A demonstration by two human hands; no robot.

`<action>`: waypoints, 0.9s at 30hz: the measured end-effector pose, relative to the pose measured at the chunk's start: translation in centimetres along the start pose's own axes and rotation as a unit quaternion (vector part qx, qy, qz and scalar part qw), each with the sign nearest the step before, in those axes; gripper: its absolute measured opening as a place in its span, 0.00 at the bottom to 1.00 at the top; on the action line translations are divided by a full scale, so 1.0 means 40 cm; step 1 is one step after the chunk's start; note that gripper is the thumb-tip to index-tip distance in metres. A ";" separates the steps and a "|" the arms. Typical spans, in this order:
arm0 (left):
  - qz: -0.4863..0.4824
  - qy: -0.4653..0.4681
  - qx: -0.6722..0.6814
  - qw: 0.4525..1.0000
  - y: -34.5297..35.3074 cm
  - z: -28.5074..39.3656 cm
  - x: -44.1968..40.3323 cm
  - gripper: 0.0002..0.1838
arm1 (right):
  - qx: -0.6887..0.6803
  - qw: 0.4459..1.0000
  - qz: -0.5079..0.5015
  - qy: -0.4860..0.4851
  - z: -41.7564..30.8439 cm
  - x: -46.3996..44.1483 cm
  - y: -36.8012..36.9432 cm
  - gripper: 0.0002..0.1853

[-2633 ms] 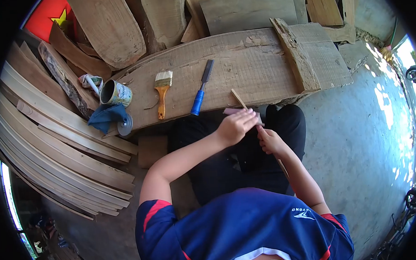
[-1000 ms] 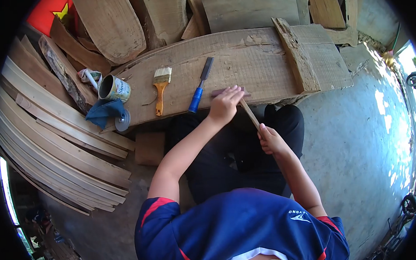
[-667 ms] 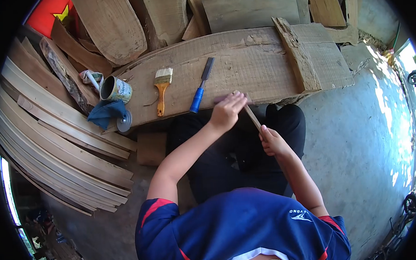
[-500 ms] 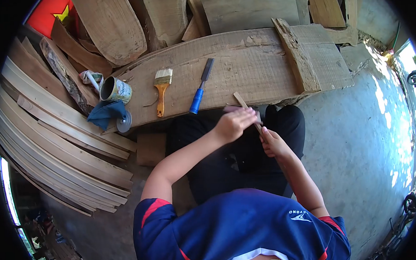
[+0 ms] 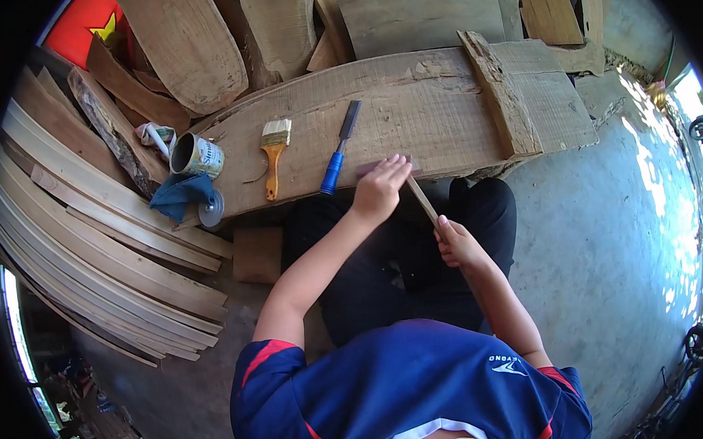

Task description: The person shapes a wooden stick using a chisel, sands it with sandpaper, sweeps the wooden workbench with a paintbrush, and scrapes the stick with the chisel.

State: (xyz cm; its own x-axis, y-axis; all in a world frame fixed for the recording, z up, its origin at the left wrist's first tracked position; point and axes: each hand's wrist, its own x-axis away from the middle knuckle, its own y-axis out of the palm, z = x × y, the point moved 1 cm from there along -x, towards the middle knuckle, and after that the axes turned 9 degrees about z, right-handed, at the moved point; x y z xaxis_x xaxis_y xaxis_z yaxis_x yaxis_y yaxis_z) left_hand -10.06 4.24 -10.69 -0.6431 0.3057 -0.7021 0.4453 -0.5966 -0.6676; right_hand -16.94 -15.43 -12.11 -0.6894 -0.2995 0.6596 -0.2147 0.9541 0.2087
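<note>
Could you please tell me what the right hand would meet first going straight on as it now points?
Probably the left hand on the mauve block, farther up the wooden stick; depth is unclear.

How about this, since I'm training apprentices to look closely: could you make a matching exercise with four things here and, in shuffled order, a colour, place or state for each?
Things:
1. Paintbrush
2. Chisel
3. Left hand
4. Right hand

Descriptions:
A. Closed around the wooden strip
B. Has a blue handle
C. Fingers laid over the purplish pad
D. Has an orange-brown handle and pale bristles

Right pairs: 1-D, 2-B, 3-C, 4-A
</note>
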 end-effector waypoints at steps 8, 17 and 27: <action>-0.098 0.046 0.132 0.985 -0.114 0.084 0.001 0.21 | -0.034 0.999 0.004 -0.012 0.018 0.011 0.001 0.22; -0.051 -0.212 -0.201 0.955 -0.293 -0.309 0.026 0.14 | -0.073 0.996 0.044 -0.038 0.030 0.031 -0.057 0.23; 0.068 -0.340 -0.241 0.906 -0.362 -0.344 0.123 0.17 | -0.103 0.975 0.184 -0.065 -0.009 0.025 -0.137 0.22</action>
State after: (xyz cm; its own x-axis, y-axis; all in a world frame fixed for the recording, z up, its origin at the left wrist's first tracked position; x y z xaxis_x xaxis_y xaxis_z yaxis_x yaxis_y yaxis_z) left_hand -11.10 24.57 -7.88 -0.7239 -0.3724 -0.5807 0.6645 -0.1502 -0.7321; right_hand -16.21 -20.98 -12.34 -0.7784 0.0782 0.6229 0.1979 0.9722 0.1252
